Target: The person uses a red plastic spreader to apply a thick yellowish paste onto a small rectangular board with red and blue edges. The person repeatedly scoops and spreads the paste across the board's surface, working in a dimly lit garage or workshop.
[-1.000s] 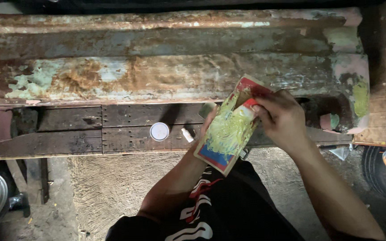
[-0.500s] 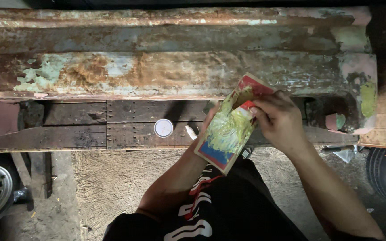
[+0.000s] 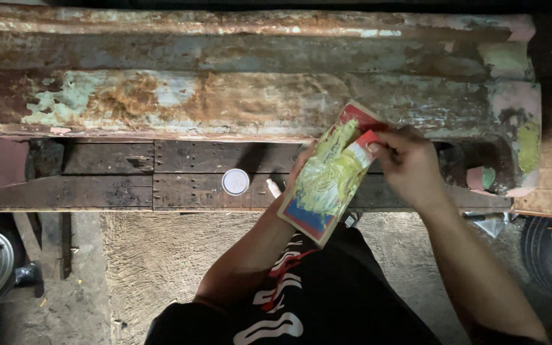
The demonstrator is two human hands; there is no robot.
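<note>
While both hands hold it, flat card [image 3: 327,176], yellow-green picture, red-blue ends

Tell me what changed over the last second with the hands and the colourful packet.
Almost nothing. The packet stays gripped from beneath by the left hand, and the right hand keeps pinching its red top corner. Only the view drifts slightly. The white round lid and the small white piece beside it lie unmoved on the dark planks.
</note>
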